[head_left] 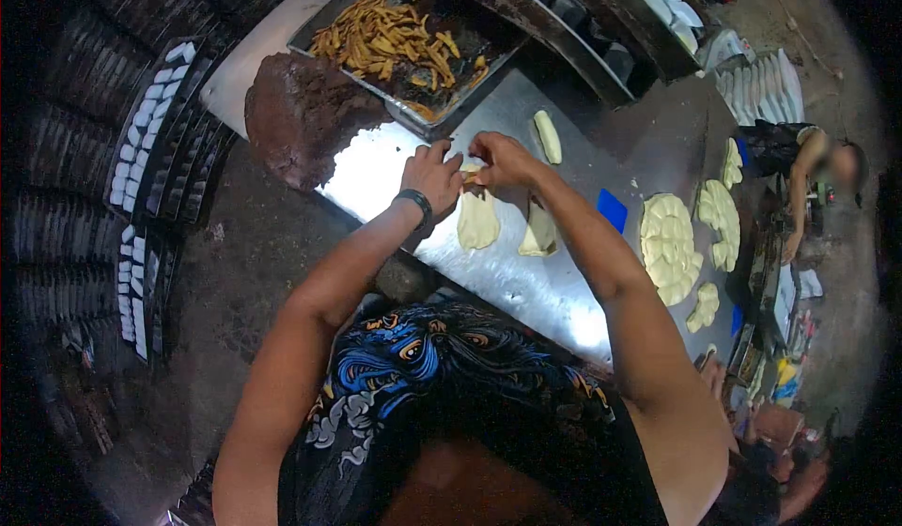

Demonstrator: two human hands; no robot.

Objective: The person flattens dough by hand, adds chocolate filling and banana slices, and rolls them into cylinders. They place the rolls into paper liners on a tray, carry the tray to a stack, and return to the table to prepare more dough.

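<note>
Left hand (434, 175) and right hand (501, 158) pinched soft pale dough piece (469, 173) on shiny steel table (526, 286); flat oval dough sheet (477, 221) just below; brown lumpy filling mound (303, 113) nearby

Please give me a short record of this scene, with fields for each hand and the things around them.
left hand: on the metal table, fingertips pinching one end of a small piece of dough
right hand: pinching the same piece from the other side
flat dough sheets: two, lying just below the hands
rolled dough: one finished roll, apart, above the right hand
tray: holds yellow strips, next to a dark brown mound
blue scraper: right of the sheets
dough rounds: grouped farther right
other person: at the far table edge
</note>
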